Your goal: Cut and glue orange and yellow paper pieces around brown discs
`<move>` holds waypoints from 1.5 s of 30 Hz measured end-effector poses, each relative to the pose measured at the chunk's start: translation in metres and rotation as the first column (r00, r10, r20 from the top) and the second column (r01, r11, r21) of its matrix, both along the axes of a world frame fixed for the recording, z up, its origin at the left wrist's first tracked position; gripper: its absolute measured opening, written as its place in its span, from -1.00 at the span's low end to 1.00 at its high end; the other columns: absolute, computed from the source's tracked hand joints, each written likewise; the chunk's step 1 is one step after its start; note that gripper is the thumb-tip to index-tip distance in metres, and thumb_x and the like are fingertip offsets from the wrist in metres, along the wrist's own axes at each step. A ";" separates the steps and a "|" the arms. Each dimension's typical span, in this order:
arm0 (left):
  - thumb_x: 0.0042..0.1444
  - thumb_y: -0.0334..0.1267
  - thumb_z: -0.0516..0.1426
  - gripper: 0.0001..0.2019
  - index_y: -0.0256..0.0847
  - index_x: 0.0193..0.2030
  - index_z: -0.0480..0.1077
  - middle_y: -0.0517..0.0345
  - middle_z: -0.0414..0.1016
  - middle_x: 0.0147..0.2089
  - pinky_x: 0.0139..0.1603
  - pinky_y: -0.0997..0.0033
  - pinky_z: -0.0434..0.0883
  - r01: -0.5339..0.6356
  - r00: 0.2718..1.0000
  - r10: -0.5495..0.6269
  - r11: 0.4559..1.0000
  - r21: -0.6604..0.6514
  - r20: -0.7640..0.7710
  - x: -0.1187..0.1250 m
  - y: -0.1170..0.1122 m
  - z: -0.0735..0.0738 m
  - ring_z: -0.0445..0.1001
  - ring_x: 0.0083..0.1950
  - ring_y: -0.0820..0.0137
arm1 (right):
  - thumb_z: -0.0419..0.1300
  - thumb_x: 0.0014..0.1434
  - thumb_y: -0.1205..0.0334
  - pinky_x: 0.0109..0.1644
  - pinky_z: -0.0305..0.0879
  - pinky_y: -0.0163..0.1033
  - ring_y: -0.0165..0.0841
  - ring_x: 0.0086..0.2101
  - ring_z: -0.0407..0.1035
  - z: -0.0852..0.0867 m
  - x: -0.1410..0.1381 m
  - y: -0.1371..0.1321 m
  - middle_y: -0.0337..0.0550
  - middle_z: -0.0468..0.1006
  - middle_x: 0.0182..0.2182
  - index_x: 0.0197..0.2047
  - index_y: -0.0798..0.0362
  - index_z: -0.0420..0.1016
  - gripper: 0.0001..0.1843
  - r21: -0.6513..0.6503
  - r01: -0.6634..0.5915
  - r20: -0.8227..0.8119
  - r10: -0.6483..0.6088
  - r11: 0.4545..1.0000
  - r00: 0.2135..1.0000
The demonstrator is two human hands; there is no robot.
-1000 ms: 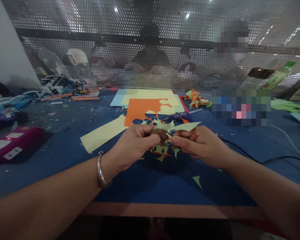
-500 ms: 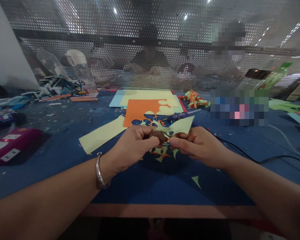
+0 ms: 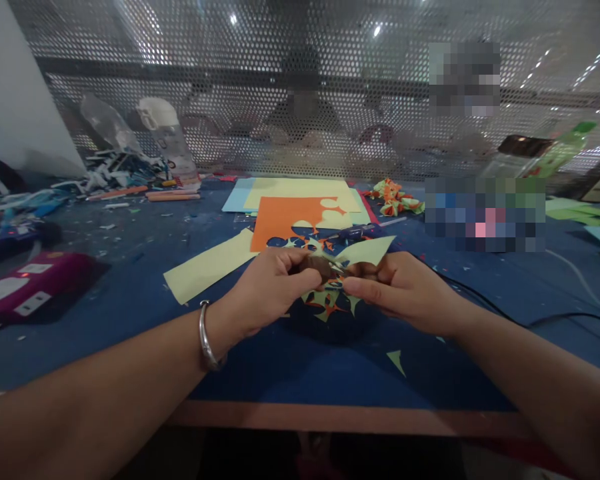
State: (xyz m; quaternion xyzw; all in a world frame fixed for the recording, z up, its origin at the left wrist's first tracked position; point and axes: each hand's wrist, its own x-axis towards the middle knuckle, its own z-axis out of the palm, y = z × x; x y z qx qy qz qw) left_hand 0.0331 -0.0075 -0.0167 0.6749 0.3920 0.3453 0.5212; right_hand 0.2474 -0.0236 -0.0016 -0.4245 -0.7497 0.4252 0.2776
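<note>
Blue tabletop [image 3: 260,380], perforated metal panel [image 3: 215,40] behind. Pale green paper [image 3: 373,249] raised between both hands; left hand [image 3: 280,283] seems to pinch its near edge, right hand [image 3: 395,287] curled against it, can't tell if gripping. Paper likely light, bendy, easily torn or creased; best pinched flat on its broad part. Cut scraps [image 3: 326,309] underneath, orange sheet [image 3: 276,217] and blue-handled tool [image 3: 357,233] beyond.

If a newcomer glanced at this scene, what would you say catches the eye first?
Probably the bright orange sheet, cut away in curves, near the middle of the view. Next might come the pale green paper sticking up just behind the right hand, then the magenta device at the left edge.
</note>
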 end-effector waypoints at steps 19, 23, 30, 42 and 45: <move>0.06 -0.37 0.15 -0.96 -0.22 -0.39 0.41 0.25 0.41 -0.41 -0.26 0.44 0.29 -0.117 0.986 0.105 0.989 0.091 0.126 0.001 -0.006 0.003 0.34 -0.34 0.46 | 0.32 0.18 -0.06 -0.66 -0.22 -0.37 -0.57 -0.67 -0.05 -0.002 -0.002 -0.002 -0.40 0.14 -0.66 -0.48 0.04 0.27 -0.57 -0.109 0.013 -0.105 -0.024 0.994 0.994; 0.06 -0.38 0.17 -0.94 -0.23 -0.42 0.44 0.25 0.41 -0.42 -0.26 0.44 0.27 -0.094 0.986 0.089 0.995 0.031 0.138 0.002 -0.007 0.003 0.31 -0.35 0.47 | 0.30 0.20 -0.05 -0.66 -0.21 -0.40 -0.58 -0.67 -0.07 -0.005 -0.001 -0.002 -0.42 0.12 -0.64 -0.42 0.06 0.30 -0.60 -0.155 0.002 -0.142 -0.024 0.988 0.990; 0.07 -0.34 0.17 -0.92 -0.22 -0.37 0.51 0.25 0.42 -0.40 -0.28 0.46 0.24 -0.007 0.989 0.009 1.000 -0.013 0.148 0.003 -0.007 0.002 0.30 -0.34 0.47 | 0.24 0.22 -0.19 -0.68 -0.23 -0.42 -0.59 -0.67 -0.13 -0.003 -0.002 -0.004 -0.46 0.05 -0.64 -0.33 0.10 0.39 -0.53 -0.190 -0.011 -0.174 -0.023 0.982 0.984; 0.13 -0.35 0.18 -0.91 -0.24 -0.38 0.50 0.26 0.40 -0.40 -0.25 0.47 0.22 0.025 0.983 -0.019 0.999 -0.031 0.181 0.003 -0.009 0.003 0.27 -0.32 0.50 | 0.23 0.26 -0.12 -0.69 -0.21 -0.44 -0.61 -0.67 -0.13 -0.003 -0.001 -0.006 -0.45 0.05 -0.65 -0.44 0.08 0.29 -0.54 -0.190 -0.028 -0.225 -0.016 0.981 0.974; 0.12 -0.37 0.17 -0.91 -0.26 -0.37 0.50 0.25 0.41 -0.39 -0.24 0.46 0.22 0.023 0.987 -0.020 1.000 -0.019 0.160 0.003 -0.008 0.002 0.27 -0.32 0.50 | 0.20 0.29 -0.12 -0.69 -0.21 -0.43 -0.60 -0.68 -0.13 -0.002 -0.002 -0.006 -0.46 0.03 -0.67 -0.42 0.08 0.32 -0.55 -0.193 -0.024 -0.214 -0.018 0.981 0.977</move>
